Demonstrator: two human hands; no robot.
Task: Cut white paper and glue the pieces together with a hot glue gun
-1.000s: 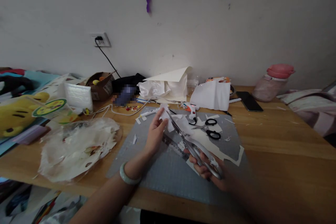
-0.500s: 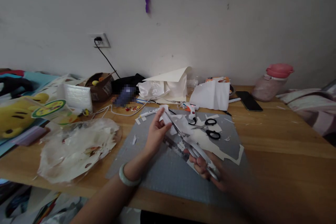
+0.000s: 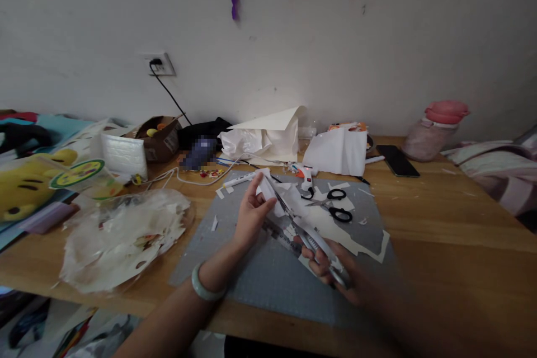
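Bangle [image 3: 203,285]: sat pale and plain round the left wrist, nearest the viewer.
Right hand [image 3: 329,263]: was wrapped round the handles of the silver shears [image 3: 315,241], grasping them firmly.
Shears: pointed away and to the left, blades against the white paper [image 3: 264,184] (how deep they bit, I couldn't tell).
Left hand [image 3: 250,215]: pinched that paper between thumb and fingers.
Paper: was held up over the far part of the grey mat [image 3: 260,291], at the tips of the left fingers.
Ruler [image 3: 287,241]: lay on the mat below the hands, with a row of dark marks too small to read.
Offcut [image 3: 331,226]: a cream sheet with a ragged edge spread to the right on the mat.
Scissors [image 3: 340,215]: rested on the offcut, black loops to the right.
Bag [image 3: 121,240]: clear plastic, full of pale scraps, on the desk [image 3: 440,229] at the left.
Glue gun [image 3: 308,179]: white and orange, near the mat's far edge, with a red switch.
Cup [image 3: 79,173]: carried a printed green and yellow lid, lettering illegible.
Phone [image 3: 397,160]: lay dark-faced beside the pink-lidded bottle [image 3: 430,140].
Box [image 3: 161,148]: brown cardboard, bearing a label too blurred to read.
Socket [image 3: 163,64]: held a black plug, on the wall.
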